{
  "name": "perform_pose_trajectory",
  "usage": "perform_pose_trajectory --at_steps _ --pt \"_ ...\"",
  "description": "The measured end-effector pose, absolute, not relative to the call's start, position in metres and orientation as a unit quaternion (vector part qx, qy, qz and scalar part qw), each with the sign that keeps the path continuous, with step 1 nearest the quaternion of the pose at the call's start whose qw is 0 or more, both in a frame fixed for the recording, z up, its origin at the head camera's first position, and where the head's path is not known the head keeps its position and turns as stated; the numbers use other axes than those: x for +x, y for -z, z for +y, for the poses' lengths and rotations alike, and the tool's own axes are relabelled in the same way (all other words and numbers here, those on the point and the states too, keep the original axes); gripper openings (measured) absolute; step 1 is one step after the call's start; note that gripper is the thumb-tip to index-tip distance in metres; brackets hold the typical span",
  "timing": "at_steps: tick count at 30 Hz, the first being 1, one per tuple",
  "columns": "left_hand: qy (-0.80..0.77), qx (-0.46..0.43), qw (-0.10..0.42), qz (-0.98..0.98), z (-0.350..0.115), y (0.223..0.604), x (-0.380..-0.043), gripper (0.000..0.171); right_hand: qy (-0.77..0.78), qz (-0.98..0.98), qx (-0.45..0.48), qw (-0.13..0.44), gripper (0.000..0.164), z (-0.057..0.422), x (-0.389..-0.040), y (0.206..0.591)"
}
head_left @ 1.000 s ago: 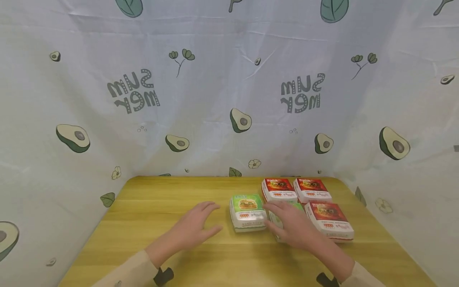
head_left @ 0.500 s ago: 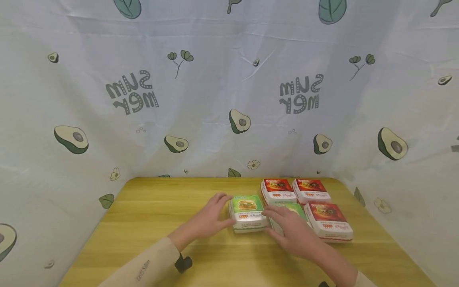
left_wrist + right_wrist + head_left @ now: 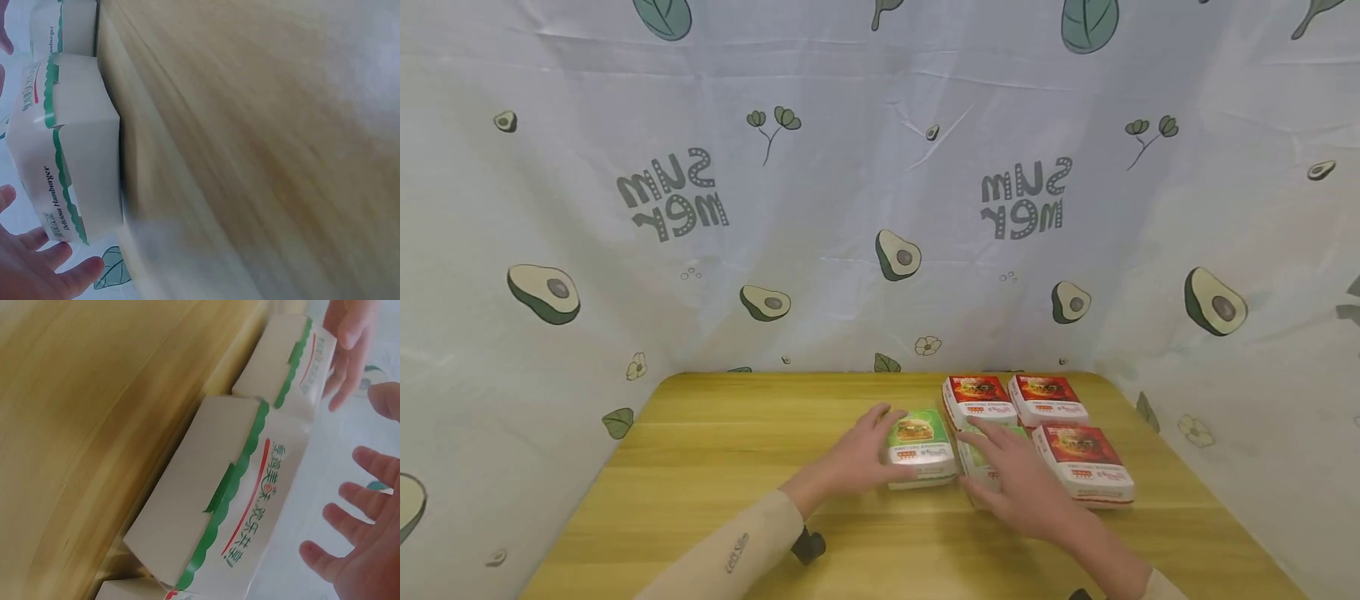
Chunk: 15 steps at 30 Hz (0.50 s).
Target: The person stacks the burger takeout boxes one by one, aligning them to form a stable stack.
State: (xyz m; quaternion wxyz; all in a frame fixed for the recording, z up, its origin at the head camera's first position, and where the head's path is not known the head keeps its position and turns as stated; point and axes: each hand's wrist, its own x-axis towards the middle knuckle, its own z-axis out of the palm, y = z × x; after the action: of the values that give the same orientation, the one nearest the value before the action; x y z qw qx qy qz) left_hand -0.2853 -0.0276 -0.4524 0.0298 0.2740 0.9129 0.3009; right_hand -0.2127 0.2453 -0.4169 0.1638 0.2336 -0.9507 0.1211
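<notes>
We see the left hand (image 3: 861, 454) spread against the left green box (image 3: 922, 450) on the counter (image 3: 737, 442), and the right hand (image 3: 1018, 479) spread above the right green box (image 3: 219, 506), just beside it. Cardboard looks thin; we judge that low, light, even pressure on opposite walls serves best, minding the near red box (image 3: 1086, 467).

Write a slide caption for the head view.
Left hand at one green-and-white hamburger box, right hand at another, three red-and-white hamburger boxes nearby.
</notes>
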Motion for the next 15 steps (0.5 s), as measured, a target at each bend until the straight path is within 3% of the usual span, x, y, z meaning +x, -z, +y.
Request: perform_pose_trajectory --at_steps 15 --pt "-0.290 0.267 0.023 0.919 -0.022 0.458 -0.285 0.090 -0.104 -0.959 0.209 0.162 0.062 0.266 -0.225 0.423"
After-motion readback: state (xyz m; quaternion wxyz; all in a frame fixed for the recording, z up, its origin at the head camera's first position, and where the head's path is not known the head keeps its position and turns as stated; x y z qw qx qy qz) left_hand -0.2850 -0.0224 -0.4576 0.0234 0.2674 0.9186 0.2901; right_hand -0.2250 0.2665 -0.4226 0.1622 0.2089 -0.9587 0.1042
